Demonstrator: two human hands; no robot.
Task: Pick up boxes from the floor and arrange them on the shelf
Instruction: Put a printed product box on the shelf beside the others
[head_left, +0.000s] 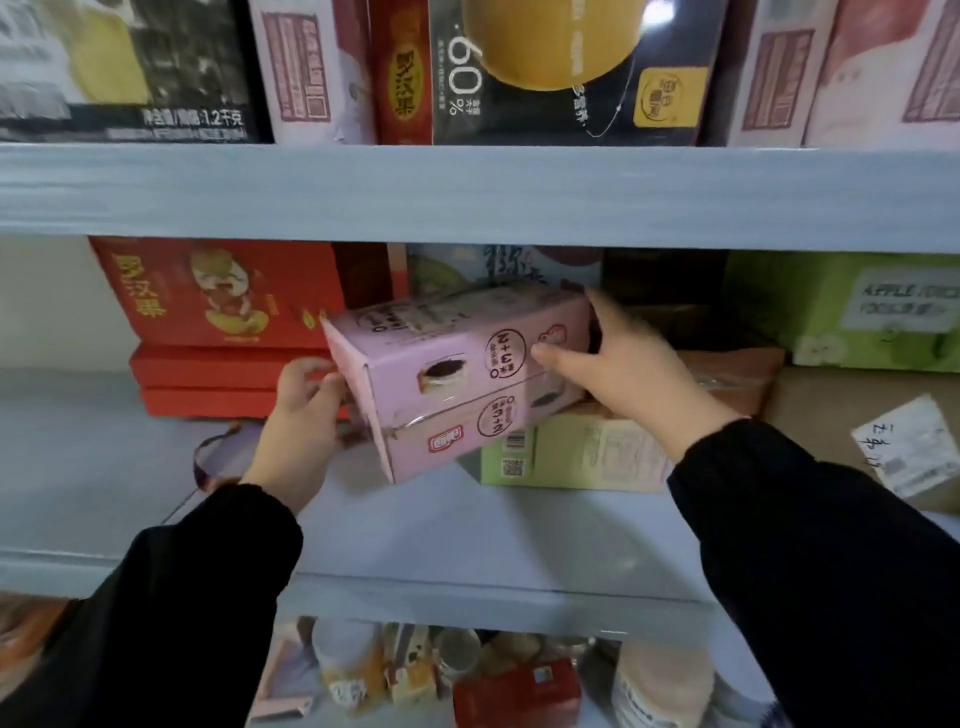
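Observation:
A pink box (447, 374) with round printed marks hangs tilted over the middle shelf (467, 535), its left end lower and nearer to me. My left hand (304, 415) grips its left end with curled fingers. My right hand (634, 374) holds the right end, thumb on the front face and fingers behind. The box's right bottom edge lies over a green box (582, 457) that rests on the shelf. Both my sleeves are black.
Red boxes (218, 322) are stacked at the left of the middle shelf. A brown carton (852, 431) and a green apple-juice box (852, 312) stand at the right. The upper shelf (467, 192) holds several large boxes. Jars and packets fill the shelf below.

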